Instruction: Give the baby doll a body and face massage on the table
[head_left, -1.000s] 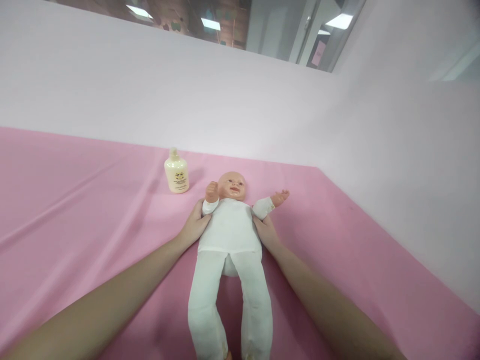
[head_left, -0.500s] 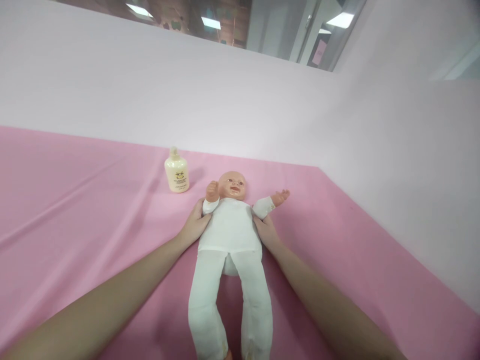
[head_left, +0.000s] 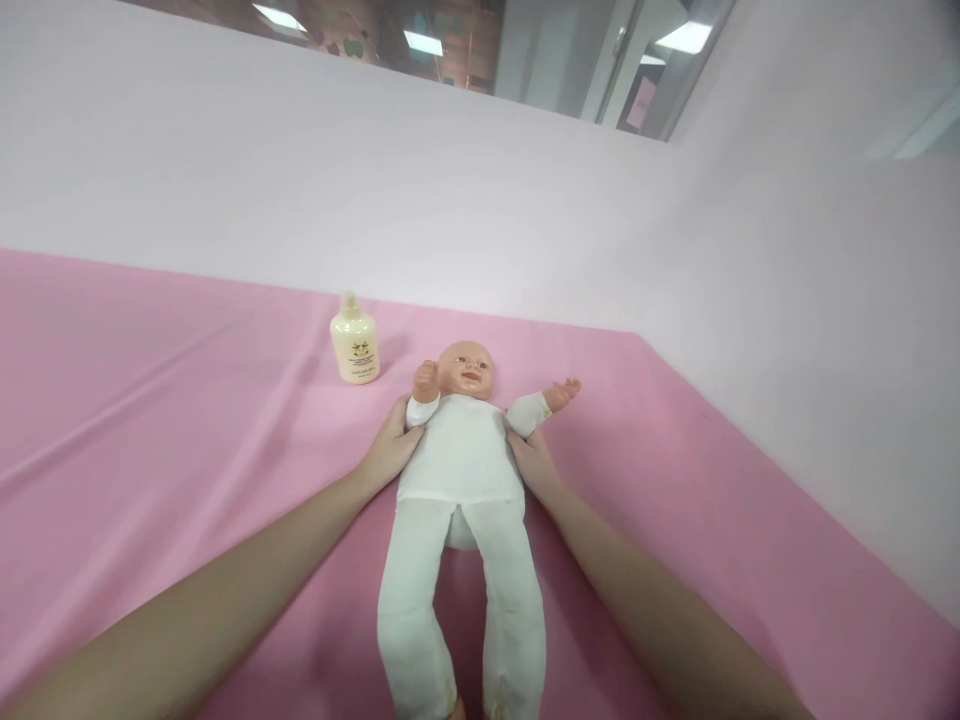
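Observation:
A baby doll [head_left: 466, 450] in a white top and white trousers lies on its back on the pink cloth [head_left: 225, 400], head away from me. My left hand [head_left: 391, 443] grips its side under the arm at the left, thumb on the front. On the other side my right hand [head_left: 534, 460] has hold of it under the outstretched arm. The fingers of both hands are mostly hidden behind the doll's arms and body. Left of the doll's head stands a cream-coloured bottle [head_left: 355, 345] with a printed label, upright and apart from my hands.
A pale wall [head_left: 375, 190] rises behind the far edge of the cloth and continues along the right side. Above it, a window [head_left: 540, 60] shows ceiling lights and a door frame. Creases run across the cloth at the left.

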